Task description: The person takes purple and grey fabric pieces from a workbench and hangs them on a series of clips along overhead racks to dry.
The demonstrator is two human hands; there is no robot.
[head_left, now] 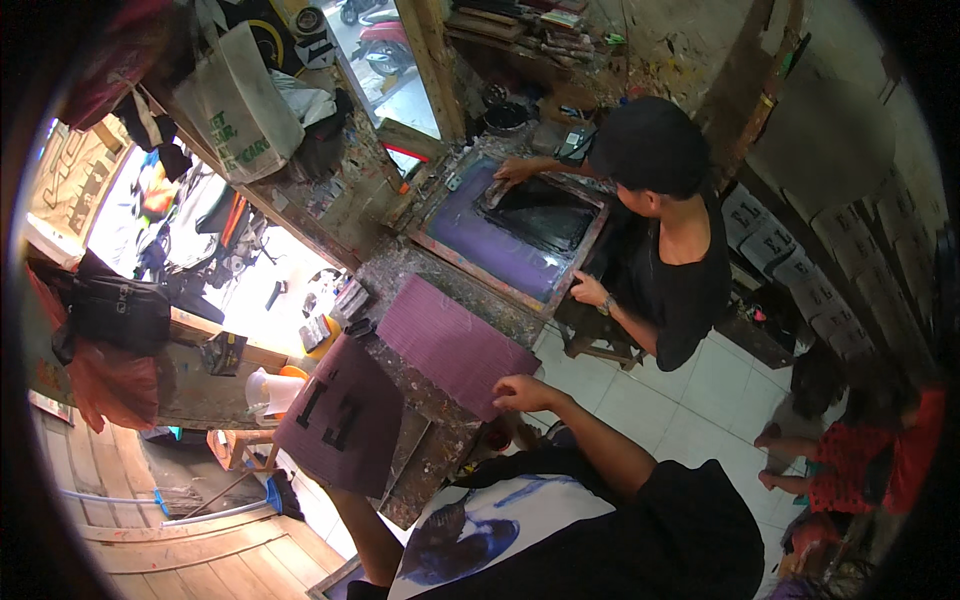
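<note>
A purple sheet with black printed lettering (335,420) hangs tilted over the left side of the workbench. My left forearm (365,525) reaches beneath it; the sheet covers my left hand and appears held up by it. On the bench to the right lies a striped pinkish-purple sheet (450,335), perhaps the top of a stack. At its near right corner my right hand (522,394) has its fingers bent and closed on the edge. Beyond, a co-worker's hand (515,170) moves a squeegee over a screen-printing frame (465,255) with black ink on its purple mesh.
The co-worker in a black cap (650,145) stands at the far right of the paint-stained bench (400,262). A white bucket (270,392) stands left of the printed sheet. Printed panels (790,265) line the right wall. Another person in red (850,465) is low at the right.
</note>
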